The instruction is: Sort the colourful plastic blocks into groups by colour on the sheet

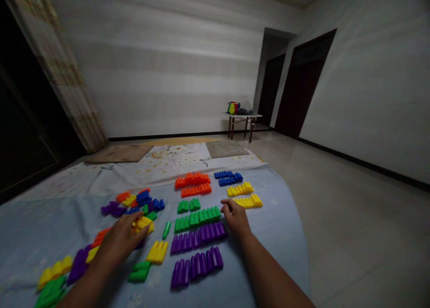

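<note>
Rounded, ridged plastic pieces in several colours lie on a pale blue cloth. My left hand [121,238] has its fingers bent around a yellow plastic piece [144,224] at the mixed pile. Beside the rows, my right hand [236,218] hovers with loosely bent fingers and nothing visible in them. It is nearest the green row [197,219] and the lower yellow row [248,202]. Purple rows [198,237] lie in front, orange rows [192,179] and blue rows [229,178] behind. A single green piece [167,230] and a yellow block [157,252] lie between the hands.
More mixed pieces, including a purple one [79,264], lie at the left near my forearm. A brown board [119,154] and a grey mat [226,149] are at the table's far side. A small table [242,115] with colourful items stands by the wall. Tiled floor [349,218] is at right.
</note>
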Action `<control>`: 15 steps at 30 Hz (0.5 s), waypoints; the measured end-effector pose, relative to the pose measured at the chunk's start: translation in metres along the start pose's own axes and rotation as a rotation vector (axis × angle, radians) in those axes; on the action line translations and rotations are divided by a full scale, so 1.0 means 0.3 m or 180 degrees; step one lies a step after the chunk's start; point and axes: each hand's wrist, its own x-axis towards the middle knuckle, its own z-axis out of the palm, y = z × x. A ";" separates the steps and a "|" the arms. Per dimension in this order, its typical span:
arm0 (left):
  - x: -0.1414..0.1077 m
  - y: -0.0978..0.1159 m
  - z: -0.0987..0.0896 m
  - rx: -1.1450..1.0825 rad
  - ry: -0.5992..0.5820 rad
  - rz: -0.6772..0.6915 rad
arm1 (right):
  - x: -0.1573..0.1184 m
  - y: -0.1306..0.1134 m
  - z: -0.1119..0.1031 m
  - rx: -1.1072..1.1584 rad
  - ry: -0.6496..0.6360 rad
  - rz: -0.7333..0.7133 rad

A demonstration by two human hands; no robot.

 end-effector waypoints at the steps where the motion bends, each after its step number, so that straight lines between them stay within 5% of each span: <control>1: -0.012 0.013 0.003 -0.0076 0.0091 0.0080 | 0.000 0.001 0.001 -0.0005 -0.0004 -0.0003; 9: -0.143 0.151 0.032 -0.0307 -0.0057 0.0277 | -0.017 0.013 0.007 -0.0001 -0.0074 0.0129; 15: -0.147 0.144 0.023 -0.0359 -0.0339 0.0135 | -0.011 0.023 0.001 0.0030 -0.0050 0.0196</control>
